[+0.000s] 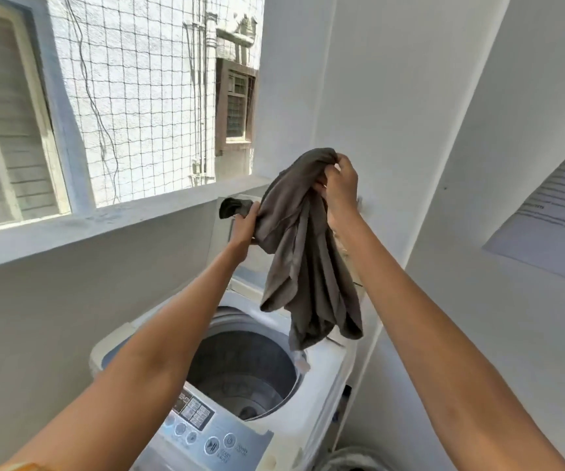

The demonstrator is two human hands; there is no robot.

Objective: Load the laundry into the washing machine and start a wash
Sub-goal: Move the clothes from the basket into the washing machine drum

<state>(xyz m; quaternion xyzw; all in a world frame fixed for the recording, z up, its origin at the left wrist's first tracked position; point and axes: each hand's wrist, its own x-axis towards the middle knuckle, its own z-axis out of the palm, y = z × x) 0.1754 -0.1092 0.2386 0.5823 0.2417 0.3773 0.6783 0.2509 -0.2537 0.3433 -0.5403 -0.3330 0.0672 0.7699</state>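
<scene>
Right hand (340,185) fingers are curled tight round the bunched top of a soft, grey-brown garment (304,253), and the left hand (245,226) pinches another corner of it out to the side. The cloth hangs in limp, wrinkly folds right over the washing machine (321,375), a white plastic top-loader with its lid up, round perforated metal drum (240,365) and a silvery button panel (206,433) in front.

Matt grey cloth garment (303,253)
</scene>
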